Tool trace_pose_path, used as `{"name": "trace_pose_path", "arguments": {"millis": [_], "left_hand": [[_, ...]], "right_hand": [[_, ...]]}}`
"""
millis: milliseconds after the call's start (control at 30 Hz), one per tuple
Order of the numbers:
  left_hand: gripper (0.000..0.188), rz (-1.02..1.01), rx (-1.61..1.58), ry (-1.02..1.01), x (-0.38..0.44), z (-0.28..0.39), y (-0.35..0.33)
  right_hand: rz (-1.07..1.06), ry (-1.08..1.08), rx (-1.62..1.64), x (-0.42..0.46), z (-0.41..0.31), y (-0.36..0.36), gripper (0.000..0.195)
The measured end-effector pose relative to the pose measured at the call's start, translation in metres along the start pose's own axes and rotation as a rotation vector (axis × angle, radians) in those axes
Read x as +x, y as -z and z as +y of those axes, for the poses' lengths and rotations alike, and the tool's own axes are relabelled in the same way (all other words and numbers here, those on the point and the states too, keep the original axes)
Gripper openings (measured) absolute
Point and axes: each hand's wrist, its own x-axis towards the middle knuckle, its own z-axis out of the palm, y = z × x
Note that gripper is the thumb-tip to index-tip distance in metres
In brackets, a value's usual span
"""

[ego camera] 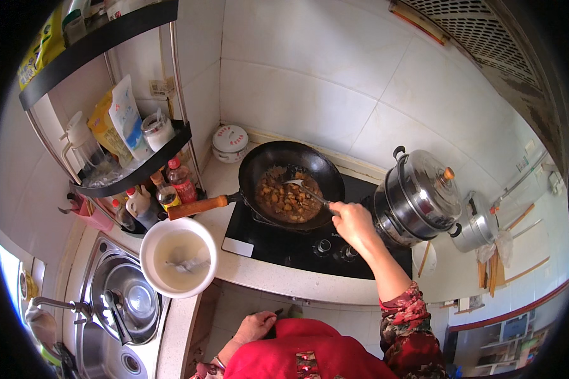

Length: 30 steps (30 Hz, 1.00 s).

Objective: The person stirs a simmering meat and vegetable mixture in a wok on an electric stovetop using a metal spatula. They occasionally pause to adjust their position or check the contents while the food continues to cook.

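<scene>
My right hand grips the handle of a metal cooking spatula, whose head rests in the food inside a black wok. Browned, chopped pieces of food in dark sauce cover the wok's bottom. The wok sits on a black glass cooktop, its wooden handle pointing left. Low in front of my red apron is my left hand, fingers curled. A dark thing shows beside those fingers; whether they hold it cannot be told.
Left of the cooktop, a white bowl holds cloudy liquid. A steel steamer pot with a glass lid stands at right. Sauce bottles stand under a corner rack. The sink holds a steel basin; a lidded enamel pot sits behind.
</scene>
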Motion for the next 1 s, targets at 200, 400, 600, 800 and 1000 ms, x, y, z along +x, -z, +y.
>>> {"name": "trace_pose_path", "arguments": {"millis": [200, 400, 600, 800, 1000], "left_hand": [[0.024, -0.014, -0.005, -0.025, 0.003, -0.002, -0.001], [0.023, 0.005, -0.003, -0.002, -0.002, -0.005, 0.002], [0.025, -0.024, -0.017, -0.011, 0.003, -0.005, 0.002], [0.026, -0.026, 0.002, 0.012, 0.001, -0.004, 0.003], [0.025, -0.027, -0.009, 0.020, 0.002, -0.004, 0.003]], "right_hand": [[0.151, -0.054, -0.050, 0.014, 0.003, -0.014, 0.030], [0.000, -0.093, 0.052, -0.006, 0.003, -0.003, 0.030], [0.106, -0.111, 0.137, 0.028, -0.001, -0.026, 0.031], [0.024, -0.050, 0.222, 0.021, -0.001, -0.038, 0.031], [-0.042, -0.021, 0.039, -0.017, 0.012, 0.041, 0.031]]}}
